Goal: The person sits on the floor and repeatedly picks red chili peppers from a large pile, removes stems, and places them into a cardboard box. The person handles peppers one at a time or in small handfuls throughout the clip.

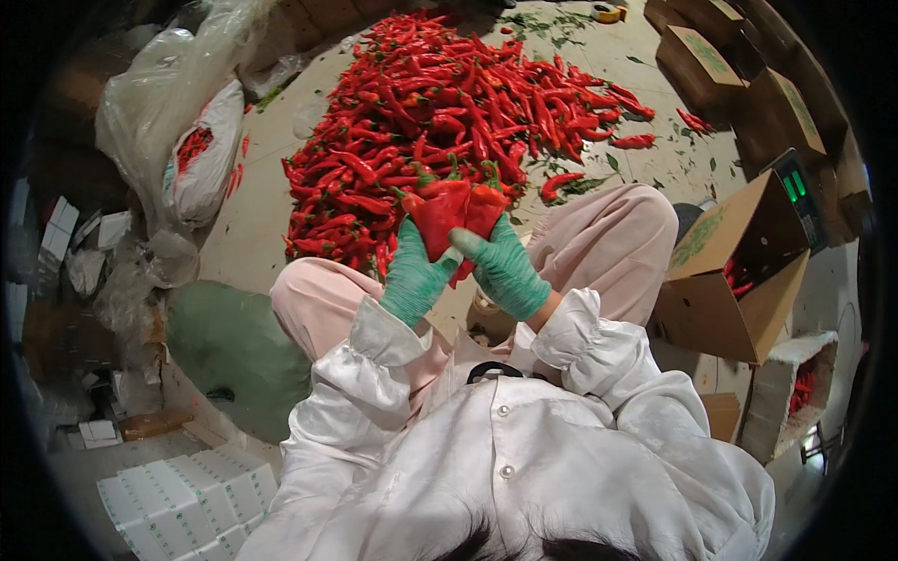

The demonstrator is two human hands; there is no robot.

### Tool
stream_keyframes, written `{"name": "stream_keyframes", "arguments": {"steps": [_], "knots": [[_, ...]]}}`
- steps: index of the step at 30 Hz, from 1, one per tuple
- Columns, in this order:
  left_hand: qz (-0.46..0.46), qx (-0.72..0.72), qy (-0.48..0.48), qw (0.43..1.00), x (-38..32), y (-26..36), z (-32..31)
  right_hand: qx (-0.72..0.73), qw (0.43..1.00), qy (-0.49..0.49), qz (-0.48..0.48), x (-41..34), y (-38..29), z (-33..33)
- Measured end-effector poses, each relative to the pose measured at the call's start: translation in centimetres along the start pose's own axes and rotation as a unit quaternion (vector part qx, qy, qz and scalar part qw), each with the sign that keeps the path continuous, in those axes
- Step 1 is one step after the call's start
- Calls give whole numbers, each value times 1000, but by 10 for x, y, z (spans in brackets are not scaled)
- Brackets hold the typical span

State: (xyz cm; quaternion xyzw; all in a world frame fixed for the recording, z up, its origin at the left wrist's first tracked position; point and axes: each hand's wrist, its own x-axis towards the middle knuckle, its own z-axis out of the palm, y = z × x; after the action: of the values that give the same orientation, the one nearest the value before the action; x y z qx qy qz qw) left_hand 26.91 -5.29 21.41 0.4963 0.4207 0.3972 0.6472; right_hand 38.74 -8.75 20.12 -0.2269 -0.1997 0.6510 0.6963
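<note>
Both my hands wear green knit gloves and are close together above my lap. My left hand (pixel 415 275) and my right hand (pixel 506 265) hold a bunch of red peppers (pixel 445 208) between them, green stems pointing away from me. The right thumb lies across the front of the bunch, and the left thumb is below it. Just beyond my hands a large heap of red peppers (pixel 421 105) spreads over the tiled floor. A few loose peppers (pixel 561 186) lie at its right side, among green leaves. How many peppers I hold cannot be told.
On the right stand an open cardboard box (pixel 715 308) with peppers inside, a scale display (pixel 794 186), a white foam box (pixel 768 407) and more cartons (pixel 701 59). On the left are a white sack (pixel 210 168), clear plastic film (pixel 151 105), a green bag-like object (pixel 224 350) and stacked white boxes (pixel 186 501).
</note>
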Motion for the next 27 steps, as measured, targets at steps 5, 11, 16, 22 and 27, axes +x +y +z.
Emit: {"name": "stream_keyframes", "arguments": {"steps": [5,11,16,22,27], "knots": [[1,173,-112,978,-8,-9,20,-90,994,55,18,-6,-11,-14],[-52,121,-239,962,-7,42,-1,56,995,9,80,-11,-32,-27],[-66,37,-135,988,-6,69,-15,44,991,4,126,-7,-48,-27],[-40,-26,-134,990,1,55,-46,-5,989,126,74,-40,-128,-14],[-35,-49,-245,968,20,47,-59,-193,909,195,-314,-145,-281,-32]]}}
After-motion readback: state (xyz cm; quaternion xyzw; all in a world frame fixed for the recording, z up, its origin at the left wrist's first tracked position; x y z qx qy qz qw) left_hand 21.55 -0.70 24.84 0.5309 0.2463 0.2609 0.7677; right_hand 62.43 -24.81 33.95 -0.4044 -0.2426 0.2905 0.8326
